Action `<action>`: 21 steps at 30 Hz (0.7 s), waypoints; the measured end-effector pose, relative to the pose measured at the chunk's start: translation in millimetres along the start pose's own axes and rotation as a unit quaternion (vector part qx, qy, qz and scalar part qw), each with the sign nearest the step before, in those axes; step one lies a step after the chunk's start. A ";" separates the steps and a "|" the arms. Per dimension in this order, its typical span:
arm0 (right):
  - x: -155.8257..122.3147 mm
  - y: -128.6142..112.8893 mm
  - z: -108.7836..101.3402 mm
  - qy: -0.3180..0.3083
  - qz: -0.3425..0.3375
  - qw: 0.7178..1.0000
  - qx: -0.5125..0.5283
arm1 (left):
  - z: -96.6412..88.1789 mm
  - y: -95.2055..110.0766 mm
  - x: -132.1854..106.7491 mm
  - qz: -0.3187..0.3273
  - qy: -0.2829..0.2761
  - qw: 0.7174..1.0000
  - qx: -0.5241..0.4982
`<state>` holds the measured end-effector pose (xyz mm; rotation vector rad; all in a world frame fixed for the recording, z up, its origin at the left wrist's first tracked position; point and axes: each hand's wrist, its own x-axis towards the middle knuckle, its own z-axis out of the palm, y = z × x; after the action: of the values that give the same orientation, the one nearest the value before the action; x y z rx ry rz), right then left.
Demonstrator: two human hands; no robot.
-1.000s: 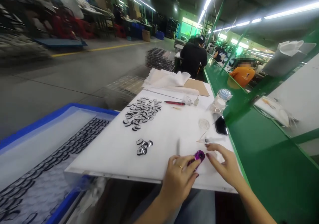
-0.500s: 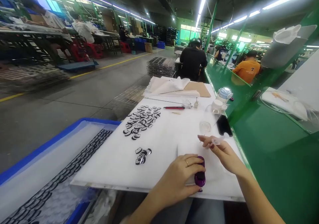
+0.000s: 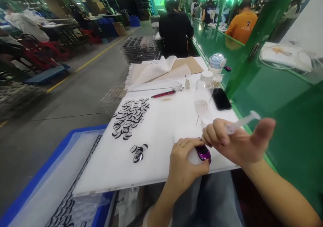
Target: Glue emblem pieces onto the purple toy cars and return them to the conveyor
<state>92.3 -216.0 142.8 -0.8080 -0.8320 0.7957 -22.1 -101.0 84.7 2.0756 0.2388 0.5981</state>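
Head cam: pinching purple toy car [image 3: 204, 153] with left hand [image 3: 184, 158], over white tabletop [image 3: 157, 159], holding clear syringe [image 3: 242, 122] in right hand [image 3: 236, 144], fingers curled, thumb out wide.

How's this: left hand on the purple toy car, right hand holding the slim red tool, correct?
No: in the head view, the right hand holds a syringe; the slim red tool lies on the table. The left hand is on the purple toy car.
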 end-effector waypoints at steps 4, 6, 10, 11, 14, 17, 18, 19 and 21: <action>2.9 13.2 1.3 0.011 0.001 0.988 0.156 | 0.5 3.6 1.9 -0.026 -0.008 1.000 0.002; 3.8 20.3 0.5 0.026 -0.002 0.981 0.193 | 0.0 3.6 2.5 -0.028 -0.012 1.000 0.002; 5.9 23.6 -1.9 0.034 0.006 0.976 0.214 | -0.4 0.9 2.0 -0.018 -0.004 1.000 -0.005; 6.2 22.7 -2.9 0.032 0.010 0.976 0.215 | -0.2 0.0 1.5 -0.015 -0.002 1.000 -0.006; 4.9 21.7 -7.3 0.016 0.021 0.976 0.216 | 0.7 -1.4 -0.2 -0.014 0.000 1.000 -0.005; 0.4 26.1 -12.9 0.020 0.027 0.974 0.226 | 1.4 -1.1 -1.2 -0.015 0.001 1.000 -0.003; -1.3 28.2 -14.7 0.027 0.029 0.972 0.232 | 1.4 -0.8 -1.3 -0.014 0.001 1.000 -0.003; -2.9 30.2 -16.3 0.032 0.031 0.970 0.239 | 1.3 -0.6 -1.3 -0.014 0.000 1.000 -0.002; -4.9 32.9 -18.3 0.041 0.037 0.967 0.248 | 1.2 -0.2 -1.2 -0.015 0.000 1.000 0.001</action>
<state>96.8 -210.4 105.6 -0.4228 -0.4973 0.9779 -22.5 -102.3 83.6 2.0707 0.2714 0.5807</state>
